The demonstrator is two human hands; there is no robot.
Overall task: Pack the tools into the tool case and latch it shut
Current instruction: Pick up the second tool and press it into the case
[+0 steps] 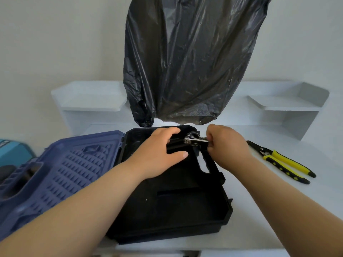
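The right hand (225, 145) grips a shiny metal tool (194, 140) over the far end of the open black-and-blue plastic tool case (185, 201); the left hand (159, 153) rests spread wide beside it.

My right hand (225, 145) covers most of the metal tool (195, 140); only its shiny head shows, too small to name. My left hand (159, 151) hides part of the tray (185, 201) beneath it. The lid (61, 175) runs off the left edge, as does a teal thing (13, 153). The bag (189, 58) is cut off at the top.
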